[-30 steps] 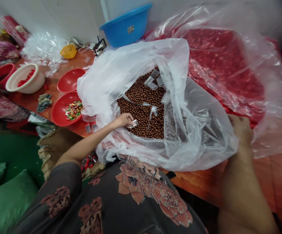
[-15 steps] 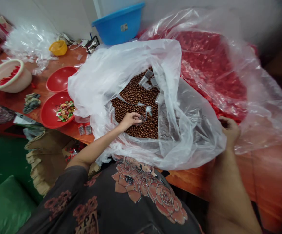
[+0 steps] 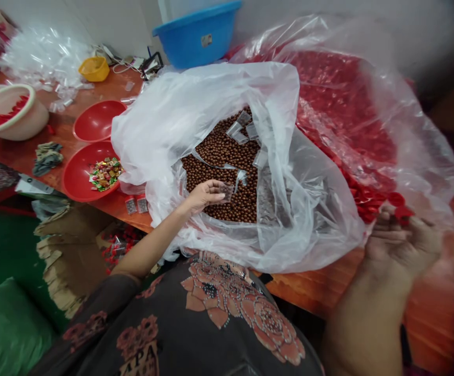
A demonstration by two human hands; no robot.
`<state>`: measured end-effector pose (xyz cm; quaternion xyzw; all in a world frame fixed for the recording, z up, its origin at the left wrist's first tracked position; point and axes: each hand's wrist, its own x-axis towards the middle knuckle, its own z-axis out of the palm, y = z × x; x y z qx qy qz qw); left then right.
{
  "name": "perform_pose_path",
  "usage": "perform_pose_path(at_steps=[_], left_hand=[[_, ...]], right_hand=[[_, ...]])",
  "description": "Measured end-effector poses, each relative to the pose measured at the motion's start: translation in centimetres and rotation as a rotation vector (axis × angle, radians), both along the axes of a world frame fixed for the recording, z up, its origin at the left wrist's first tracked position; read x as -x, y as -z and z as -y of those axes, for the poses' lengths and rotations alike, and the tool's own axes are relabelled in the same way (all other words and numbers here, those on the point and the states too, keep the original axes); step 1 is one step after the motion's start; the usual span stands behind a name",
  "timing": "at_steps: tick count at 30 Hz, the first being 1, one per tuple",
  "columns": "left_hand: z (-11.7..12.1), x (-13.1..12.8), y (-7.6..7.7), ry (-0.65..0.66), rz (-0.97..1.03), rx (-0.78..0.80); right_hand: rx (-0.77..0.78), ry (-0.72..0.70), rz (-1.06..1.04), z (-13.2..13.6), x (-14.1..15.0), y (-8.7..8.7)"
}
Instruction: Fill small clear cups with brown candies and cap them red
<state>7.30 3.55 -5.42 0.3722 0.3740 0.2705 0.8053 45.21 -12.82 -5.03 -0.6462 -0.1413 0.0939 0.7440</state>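
A big clear plastic bag (image 3: 211, 104) lies open on the orange table (image 3: 313, 292), full of small brown balls (image 3: 227, 156) with a few little clear packets (image 3: 244, 128) on top. My left hand (image 3: 203, 194) is inside the bag's mouth, fingers closed on a small clear packet (image 3: 227, 190) just above the balls. My right hand (image 3: 401, 243) is out at the right by the edge of a second bag of red pieces (image 3: 348, 115), blurred, holding small red pieces (image 3: 401, 211) at its fingertips.
A red bowl of wrapped candies (image 3: 105, 175) and an empty red bowl (image 3: 97, 120) stand left of the bag. Farther left are a cream bowl (image 3: 9, 112), a yellow cup (image 3: 91, 68), and loose clear wrappers (image 3: 42, 52). A blue basin (image 3: 201, 34) sits behind. Cardboard (image 3: 62, 245) lies below the table.
My left hand lifted the small packet slightly off the brown balls. My right hand came away from the clear bag's edge to the right and now holds red pieces.
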Motion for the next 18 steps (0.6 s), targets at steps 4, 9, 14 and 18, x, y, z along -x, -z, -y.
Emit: perform_pose_path(at_steps=[4, 9, 14, 18], left_hand=[[1.5, 0.6, -1.6, -0.027, -0.001, -0.103], [3.3, 0.6, -2.9, -0.019, 0.019, -0.106], [4.7, 0.9, -3.7, 0.083, -0.011, -0.104], [5.5, 1.3, -3.6, 0.135, -0.016, -0.1]], right_hand=[[-0.165, -0.257, 0.03, 1.1, 2.8, -3.0], [-0.111, -0.448, -0.059, -0.1, 8.9, -5.9], [0.084, -0.857, -0.059, -2.9, 15.7, -5.1], [0.168, -1.116, 0.235, -4.8, 18.7, -4.2]])
